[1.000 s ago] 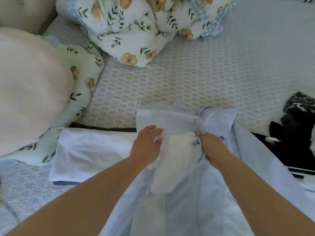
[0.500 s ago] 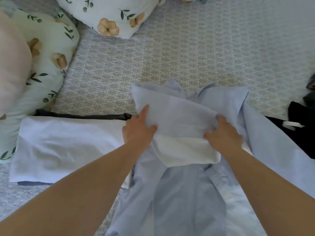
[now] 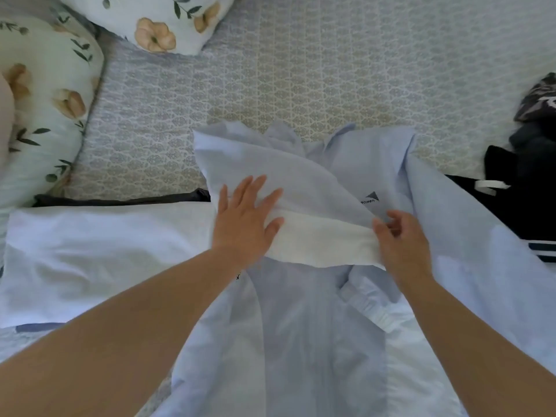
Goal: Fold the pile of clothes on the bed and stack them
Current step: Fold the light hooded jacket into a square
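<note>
far left: floral pillow (image 3: 51,94) at the bed's edge, a second floral cushion (image 3: 156,22) above it. patterned bedspread (image 3: 301,79) runs across the upper field.

left of centre: a folded white garment (image 3: 99,257) lies flat on the bed, with a dark item (image 3: 120,200) showing at its far edge and a strip of blue cloth under its near edge. judged to be the finished stack.

centre: pale blue jacket (image 3: 316,341) spread lengthwise toward the person, hood or collar end away. a folded-over panel with white lining (image 3: 319,245) lies across its upper part. left hand (image 3: 243,221) rests flat on the left end of that panel, fingers straight and spread, pressing it down. right hand (image 3: 403,239) is at the panel's right end, fingers loosely curled over the edge; whether it pinches the cloth or only touches it cannot be told. the hands are apart, one at each end of the fold. a small logo (image 3: 370,197) shows just beyond the right hand.

handling, as a judgement: thin, light, limp fabric, likely slick; it will slide and spring open unless pressed. best taken by seams, hem or cuff elastic (image 3: 370,308), both ends at once.

right: dark clothes (image 3: 523,188), unfolded, lying against the jacket's right edge, still to be done.
</note>
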